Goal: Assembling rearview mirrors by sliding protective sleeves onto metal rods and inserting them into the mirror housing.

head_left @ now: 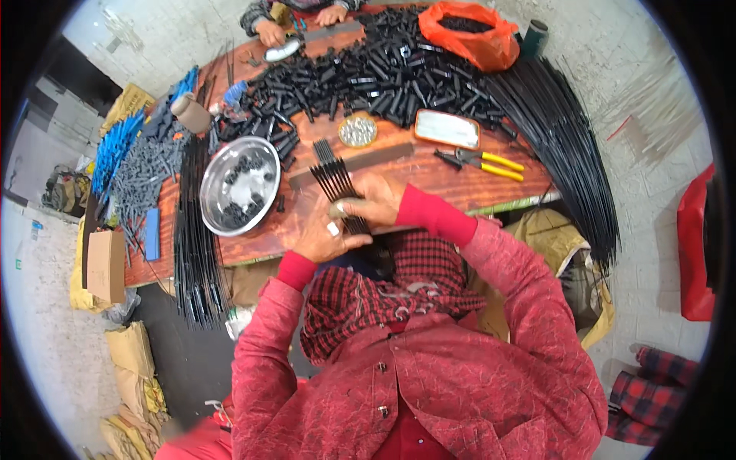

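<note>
At the near edge of the table, a bundle of thin black rods point(331, 178) lies side by side between my hands, fanned slightly toward the table. My left hand point(320, 234) is wrapped round its lower part from the left, a white band on one finger. From the right, my right hand point(377, 199) closes over the same bundle, its thumb pressed across the rods. Their lower ends are hidden by my fingers. Just beyond the bundle, a flat grey bar point(391, 157) lies on the wooden table. Left of my hands stands a clear bowl point(274, 201) containing black ring-like parts.
Beyond lie a dish of small metal pieces point(358, 130), an orange-rimmed white tray point(447, 129), and yellow-handled pliers point(498, 165). Black tubular parts point(383, 77) heap up behind. Long black rods point(563, 130) overhang the right edge. A co-worker's hand point(271, 33) rests opposite, near an orange bag point(491, 47).
</note>
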Demonstrator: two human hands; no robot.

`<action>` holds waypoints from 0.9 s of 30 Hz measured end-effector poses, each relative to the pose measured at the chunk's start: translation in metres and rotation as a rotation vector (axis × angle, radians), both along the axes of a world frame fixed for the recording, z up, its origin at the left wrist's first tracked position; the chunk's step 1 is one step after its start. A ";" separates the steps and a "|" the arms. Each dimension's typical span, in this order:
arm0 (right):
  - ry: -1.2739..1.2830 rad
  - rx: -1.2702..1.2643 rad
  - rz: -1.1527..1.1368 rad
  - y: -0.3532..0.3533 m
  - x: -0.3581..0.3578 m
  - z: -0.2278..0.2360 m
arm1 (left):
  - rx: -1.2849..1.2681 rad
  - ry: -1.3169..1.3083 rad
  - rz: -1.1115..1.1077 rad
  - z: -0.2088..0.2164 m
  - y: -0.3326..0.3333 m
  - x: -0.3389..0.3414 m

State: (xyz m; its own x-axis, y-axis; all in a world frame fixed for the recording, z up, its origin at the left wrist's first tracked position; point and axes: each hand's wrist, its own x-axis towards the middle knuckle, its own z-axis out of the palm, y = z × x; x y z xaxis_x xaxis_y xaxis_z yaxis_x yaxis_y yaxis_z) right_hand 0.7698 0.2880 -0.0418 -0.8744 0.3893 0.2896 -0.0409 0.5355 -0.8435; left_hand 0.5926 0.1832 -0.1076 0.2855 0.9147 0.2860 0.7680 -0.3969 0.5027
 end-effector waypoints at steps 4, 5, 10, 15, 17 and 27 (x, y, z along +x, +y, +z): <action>-0.180 0.141 0.047 0.003 -0.002 0.029 | -0.030 0.282 -0.016 -0.001 0.000 -0.016; -0.052 0.080 0.078 0.005 0.001 0.037 | 0.090 0.266 -0.091 0.004 0.007 -0.018; -0.048 0.098 0.015 0.020 0.001 0.077 | -0.346 0.297 -0.090 0.062 0.023 -0.020; 0.039 -0.240 0.083 0.036 -0.010 0.108 | -0.041 0.074 -0.114 0.050 0.047 -0.050; 0.048 -0.389 0.072 0.039 -0.012 0.113 | -0.004 0.120 -0.087 0.025 0.067 -0.053; 0.134 -0.061 0.078 0.036 -0.013 0.198 | 0.224 -0.141 0.237 -0.031 0.126 -0.091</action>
